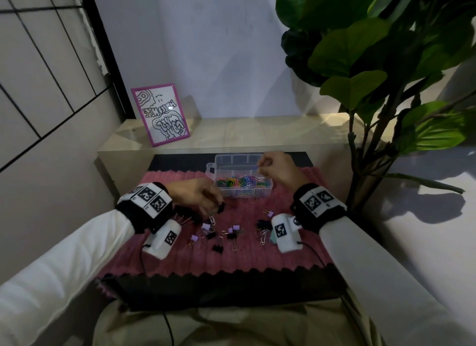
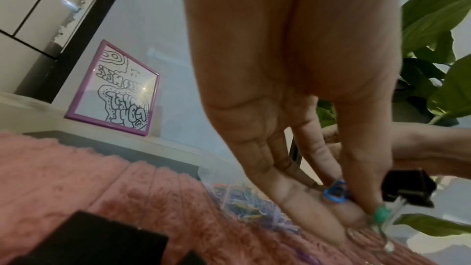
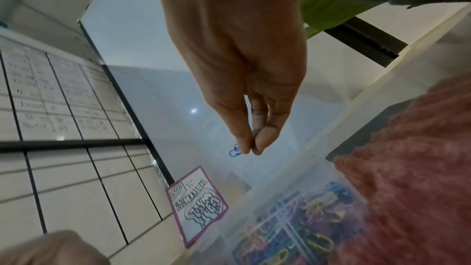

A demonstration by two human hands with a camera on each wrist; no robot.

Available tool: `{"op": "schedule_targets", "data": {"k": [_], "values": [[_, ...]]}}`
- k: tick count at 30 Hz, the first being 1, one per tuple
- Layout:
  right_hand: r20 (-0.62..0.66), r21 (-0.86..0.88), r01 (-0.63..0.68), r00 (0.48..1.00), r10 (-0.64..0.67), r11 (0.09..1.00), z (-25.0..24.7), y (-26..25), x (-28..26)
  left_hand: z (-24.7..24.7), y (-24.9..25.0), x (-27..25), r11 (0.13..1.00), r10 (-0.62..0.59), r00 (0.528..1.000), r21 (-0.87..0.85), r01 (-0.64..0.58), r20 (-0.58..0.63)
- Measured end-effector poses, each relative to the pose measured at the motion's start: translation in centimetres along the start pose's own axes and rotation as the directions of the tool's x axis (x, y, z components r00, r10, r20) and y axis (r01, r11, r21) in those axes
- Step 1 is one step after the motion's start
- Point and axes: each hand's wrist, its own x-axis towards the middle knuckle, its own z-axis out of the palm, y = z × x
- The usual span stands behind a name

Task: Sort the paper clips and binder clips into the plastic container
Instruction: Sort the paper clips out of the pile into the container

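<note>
A clear plastic container stands at the far side of a pink mat, with colourful paper clips in its near compartments. My right hand hovers above it, thumb and fingers pinching a blue paper clip. My left hand is low over the mat, left of the container, holding a black binder clip by its wire handles, with a blue paper clip and a green one against its fingers. Several black and purple binder clips lie loose on the mat.
A pink-framed drawing leans on the pale ledge behind the container. A large leafy plant stands at the right. A gridded wall panel is at the left. The mat's near half holds only a few scattered clips.
</note>
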Motion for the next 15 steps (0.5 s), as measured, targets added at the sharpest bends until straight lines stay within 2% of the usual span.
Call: {"op": "schedule_targets", "data": {"k": [3,6,8,10,13,15], "values": [[-0.004,-0.097,0.008,1.0,-0.009,0.995,1.2,-0.3,1.0,0.0,-0.3,-0.3,0.999,-0.028,1.0,-0.041,0.028,0.012],[0.017,-0.203,-0.009,1.0,0.013,0.979,2.1,0.1,1.3,0.2,-0.5,-0.4,0.999,-0.044,0.999,0.004,0.044,0.015],[0.073,-0.257,0.007,0.997,0.012,0.966,2.2,0.5,1.0,0.3,-0.7,-0.2,0.998,-0.035,0.999,0.051,0.035,0.017],[0.098,-0.289,0.034,0.995,-0.005,0.957,2.0,0.9,0.5,0.4,-0.8,0.2,0.996,-0.039,0.999,0.077,0.038,0.007],[0.057,-0.299,0.069,0.997,-0.054,0.952,1.7,1.2,-0.8,0.8,-1.0,0.8,0.995,-0.053,0.999,0.08,0.053,0.0],[0.124,-0.337,0.115,0.989,-0.077,0.934,1.6,1.0,-2.4,1.0,-1.1,1.0,0.997,-0.067,0.998,0.05,0.066,0.018]]}}
